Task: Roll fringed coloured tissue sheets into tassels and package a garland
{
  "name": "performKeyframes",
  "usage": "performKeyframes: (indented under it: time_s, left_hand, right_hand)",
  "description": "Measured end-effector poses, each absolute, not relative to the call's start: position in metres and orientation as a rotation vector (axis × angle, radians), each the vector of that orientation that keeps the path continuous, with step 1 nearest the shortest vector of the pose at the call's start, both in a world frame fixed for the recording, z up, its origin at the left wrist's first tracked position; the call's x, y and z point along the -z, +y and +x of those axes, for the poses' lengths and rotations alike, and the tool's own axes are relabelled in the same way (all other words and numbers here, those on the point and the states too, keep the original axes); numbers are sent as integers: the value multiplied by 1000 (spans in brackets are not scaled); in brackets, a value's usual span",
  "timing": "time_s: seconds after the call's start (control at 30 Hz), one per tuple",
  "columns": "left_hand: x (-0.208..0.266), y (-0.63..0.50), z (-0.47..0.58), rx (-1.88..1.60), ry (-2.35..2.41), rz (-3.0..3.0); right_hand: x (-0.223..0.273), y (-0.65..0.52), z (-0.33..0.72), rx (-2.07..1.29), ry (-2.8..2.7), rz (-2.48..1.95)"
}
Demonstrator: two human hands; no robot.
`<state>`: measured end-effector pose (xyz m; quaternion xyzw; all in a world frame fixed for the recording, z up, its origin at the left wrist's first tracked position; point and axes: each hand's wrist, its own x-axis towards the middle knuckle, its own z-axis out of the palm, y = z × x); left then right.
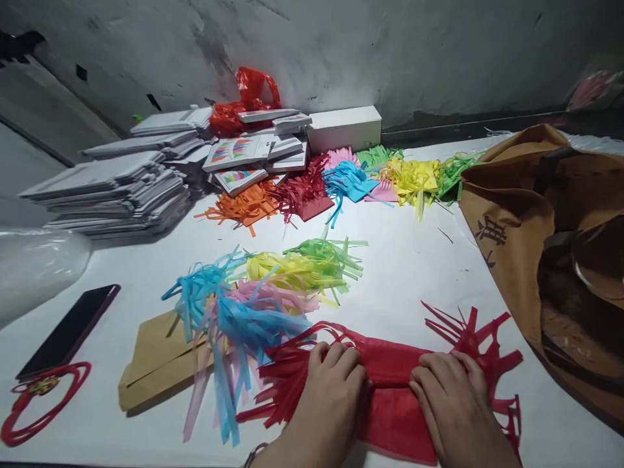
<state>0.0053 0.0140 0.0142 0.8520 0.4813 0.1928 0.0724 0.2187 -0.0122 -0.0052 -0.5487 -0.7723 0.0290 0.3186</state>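
Observation:
A sheet of red fringed tissue paper (390, 354) lies in front of me, with cut strips at both ends and a plain band across the middle. A narrow fold or roll runs along that band between my hands. My left hand (336, 390) is closed, its fingers curled over the paper beside the left fringe. On the right side of the band, my right hand (451, 403) grips the same fold, fingers bent and thumb hidden. Just left of the red paper, blue, pink, yellow and green tissue tassels (263, 325) are heaped partly over some folded brown paper (160, 351).
Along the back lie bundles of coloured fringed paper (348, 182), a white box (345, 130), a red plastic bag (253, 97) and stacked flat packets (112, 188). A phone (68, 331) with a red cord (49, 403) rests at left. A brown bag (517, 214) stands at right.

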Motion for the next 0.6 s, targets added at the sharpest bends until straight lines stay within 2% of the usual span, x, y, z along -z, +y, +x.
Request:
performKeyframes:
  time_s: [0.17,0.43,0.6]
  left_hand:
    - [-18,19,15,-381,1573,2554]
    - [-19,21,17,-354,1127,2979]
    - [-38,37,21,-175,1099,2892]
  right_hand:
    - [-3,-8,213,-39,-1981,-1566]
    - [2,-9,213,58,-2128,-1187]
    - [-5,-3,205,172,-2245,-1177]
